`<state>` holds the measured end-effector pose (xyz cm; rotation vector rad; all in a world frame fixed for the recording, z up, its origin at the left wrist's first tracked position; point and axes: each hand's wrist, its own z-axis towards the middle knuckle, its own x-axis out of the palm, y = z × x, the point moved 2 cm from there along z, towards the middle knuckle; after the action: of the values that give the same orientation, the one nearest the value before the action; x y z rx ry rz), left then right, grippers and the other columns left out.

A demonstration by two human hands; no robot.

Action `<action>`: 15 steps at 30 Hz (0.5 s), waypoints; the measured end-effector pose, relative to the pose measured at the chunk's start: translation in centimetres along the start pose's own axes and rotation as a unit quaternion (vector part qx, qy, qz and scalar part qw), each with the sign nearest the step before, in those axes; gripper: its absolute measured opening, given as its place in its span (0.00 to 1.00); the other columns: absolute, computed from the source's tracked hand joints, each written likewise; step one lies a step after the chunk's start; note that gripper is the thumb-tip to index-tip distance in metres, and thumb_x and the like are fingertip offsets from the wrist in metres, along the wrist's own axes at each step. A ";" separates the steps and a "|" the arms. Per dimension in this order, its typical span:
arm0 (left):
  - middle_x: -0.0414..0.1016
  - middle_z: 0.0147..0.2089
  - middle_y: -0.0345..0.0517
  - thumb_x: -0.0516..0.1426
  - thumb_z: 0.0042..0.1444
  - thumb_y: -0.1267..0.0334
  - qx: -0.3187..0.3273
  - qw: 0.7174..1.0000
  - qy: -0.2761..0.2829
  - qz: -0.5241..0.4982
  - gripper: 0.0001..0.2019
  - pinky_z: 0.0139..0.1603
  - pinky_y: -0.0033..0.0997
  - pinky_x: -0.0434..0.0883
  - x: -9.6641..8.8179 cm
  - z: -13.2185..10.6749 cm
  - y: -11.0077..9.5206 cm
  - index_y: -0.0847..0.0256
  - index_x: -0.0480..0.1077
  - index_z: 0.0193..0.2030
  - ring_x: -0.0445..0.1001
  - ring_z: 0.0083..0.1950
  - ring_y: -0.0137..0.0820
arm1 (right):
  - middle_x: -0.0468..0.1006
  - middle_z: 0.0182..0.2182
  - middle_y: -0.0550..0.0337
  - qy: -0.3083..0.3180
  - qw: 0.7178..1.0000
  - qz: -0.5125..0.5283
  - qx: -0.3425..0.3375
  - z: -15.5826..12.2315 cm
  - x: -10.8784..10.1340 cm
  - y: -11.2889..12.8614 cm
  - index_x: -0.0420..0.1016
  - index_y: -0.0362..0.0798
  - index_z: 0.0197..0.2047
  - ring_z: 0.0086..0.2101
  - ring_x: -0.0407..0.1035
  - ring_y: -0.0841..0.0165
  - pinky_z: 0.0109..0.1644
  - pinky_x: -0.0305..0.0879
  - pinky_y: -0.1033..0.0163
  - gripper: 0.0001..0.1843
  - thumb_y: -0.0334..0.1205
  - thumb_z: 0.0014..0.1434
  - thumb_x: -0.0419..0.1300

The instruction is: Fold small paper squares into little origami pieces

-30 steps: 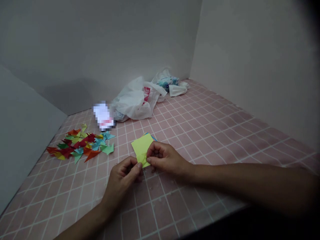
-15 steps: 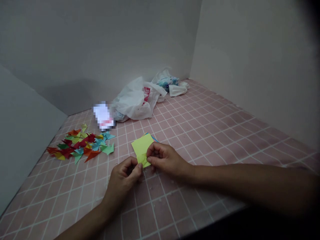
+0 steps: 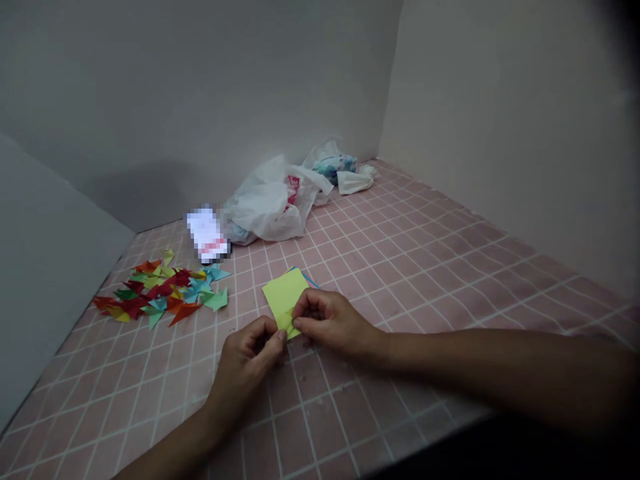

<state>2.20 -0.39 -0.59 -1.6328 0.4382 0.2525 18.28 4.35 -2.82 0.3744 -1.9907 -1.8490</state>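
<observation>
Pink tiles cover the table (image 3: 400,267), walled in grey on three sides. Nearest, the left hand (image 3: 247,363) and right hand (image 3: 333,323) both pinch the near corner of a yellow sheet (image 3: 284,292), which lies atop a small stack (image 3: 309,278) mid-table (a fold barely begun, by the look). Left of it sits a pile (image 3: 160,293) of folded pieces, so many seem done, with several sheets left. Farther back lie a blurred pack (image 3: 207,233) and a white bag (image 3: 267,200) with red print, unreadable.
</observation>
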 end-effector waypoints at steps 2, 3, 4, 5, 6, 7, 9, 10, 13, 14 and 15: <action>0.65 0.23 0.37 0.55 0.59 0.55 -0.002 1.000 -0.003 0.007 0.13 0.28 0.28 0.60 0.0 0.0 0.0 0.59 0.66 0.26 0.62 0.26 0.29 | 0.69 0.21 0.67 -0.001 1.000 -0.002 -0.001 0.0 0.0 0.0 0.67 0.47 0.29 0.21 0.64 0.74 0.24 0.59 0.68 0.04 0.30 0.51 0.59; 0.65 0.23 0.36 0.55 0.59 0.55 -0.004 1.000 -0.008 0.012 0.13 0.28 0.28 0.60 0.1 0.1 0.0 0.59 0.66 0.26 0.62 0.26 0.28 | 0.69 0.21 0.67 -0.002 1.000 -0.002 0.000 0.0 0.0 -0.1 0.67 0.47 0.29 0.21 0.64 0.74 0.24 0.59 0.68 0.04 0.30 0.51 0.59; 0.64 0.23 0.36 0.54 0.58 0.56 -0.006 1.000 -0.012 0.016 0.13 0.27 0.28 0.59 0.1 0.1 0.0 0.59 0.66 0.26 0.61 0.25 0.28 | 0.69 0.21 0.67 -0.001 1.000 -0.002 0.002 0.0 0.0 -0.1 0.67 0.47 0.29 0.21 0.64 0.74 0.24 0.59 0.68 0.04 0.30 0.51 0.59; 0.63 0.23 0.36 0.55 0.58 0.56 -0.008 1.000 -0.017 0.020 0.13 0.27 0.28 0.59 0.1 0.1 0.0 0.59 0.66 0.26 0.61 0.25 0.28 | 0.69 0.21 0.67 0.001 1.000 0.001 0.005 0.0 0.0 0.0 0.67 0.47 0.29 0.21 0.64 0.74 0.24 0.59 0.68 0.04 0.30 0.51 0.59; 0.63 0.23 0.35 0.55 0.57 0.56 -0.011 0.999 -0.022 0.023 0.12 0.26 0.27 0.58 0.1 0.2 0.0 0.59 0.66 0.26 0.60 0.25 0.28 | 0.69 0.21 0.67 0.003 1.000 0.008 0.007 0.0 0.0 0.0 0.67 0.47 0.29 0.21 0.64 0.75 0.24 0.59 0.68 0.04 0.30 0.51 0.59; 0.62 0.23 0.35 0.55 0.57 0.56 -0.016 0.999 -0.025 0.022 0.12 0.26 0.27 0.58 0.1 0.3 0.0 0.59 0.66 0.26 0.59 0.25 0.27 | 0.68 0.21 0.68 0.007 1.000 0.017 0.009 0.1 0.0 0.0 0.66 0.47 0.29 0.21 0.64 0.75 0.24 0.59 0.68 0.04 0.30 0.51 0.59; 0.62 0.22 0.34 0.55 0.56 0.56 -0.029 0.999 -0.028 0.016 0.12 0.26 0.27 0.58 0.1 0.3 0.0 0.59 0.65 0.26 0.59 0.24 0.27 | 0.68 0.22 0.68 0.017 0.999 0.043 0.011 0.2 0.1 0.0 0.66 0.47 0.31 0.21 0.64 0.75 0.24 0.60 0.68 0.05 0.30 0.51 0.59; 0.62 0.22 0.34 0.55 0.56 0.56 -0.036 0.999 -0.028 0.012 0.12 0.25 0.27 0.58 0.1 0.4 0.0 0.59 0.65 0.26 0.58 0.24 0.27 | 0.68 0.23 0.69 0.021 0.998 0.057 0.012 0.3 0.1 -0.1 0.65 0.47 0.33 0.20 0.64 0.75 0.24 0.60 0.68 0.06 0.30 0.51 0.59; 0.61 0.21 0.33 0.55 0.55 0.55 -0.053 0.998 -0.027 0.000 0.12 0.24 0.26 0.57 0.0 0.4 -0.1 0.58 0.64 0.25 0.57 0.23 0.26 | 0.68 0.25 0.70 0.034 0.995 0.094 0.017 0.4 0.1 -0.1 0.63 0.49 0.38 0.20 0.64 0.75 0.24 0.60 0.68 0.12 0.30 0.51 0.60; 0.60 0.21 0.33 0.55 0.54 0.56 -0.055 0.998 -0.027 0.000 0.12 0.24 0.26 0.56 0.0 0.4 -0.2 0.58 0.63 0.24 0.57 0.23 0.26 | 0.68 0.26 0.69 0.038 0.994 0.104 0.017 0.4 0.1 -0.1 0.63 0.49 0.39 0.21 0.64 0.75 0.25 0.60 0.68 0.14 0.29 0.50 0.60; 0.60 0.21 0.33 0.55 0.53 0.56 -0.056 0.998 -0.028 0.003 0.12 0.24 0.26 0.56 -0.1 0.4 -0.2 0.58 0.63 0.24 0.56 0.23 0.26 | 0.68 0.27 0.69 0.041 0.993 0.112 0.015 0.4 0.1 -0.1 0.63 0.49 0.39 0.23 0.65 0.75 0.26 0.61 0.68 0.15 0.28 0.49 0.60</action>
<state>2.28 0.01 -0.42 -1.7295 0.3919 0.3313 17.96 4.64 -2.89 0.2218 -1.9214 -1.6421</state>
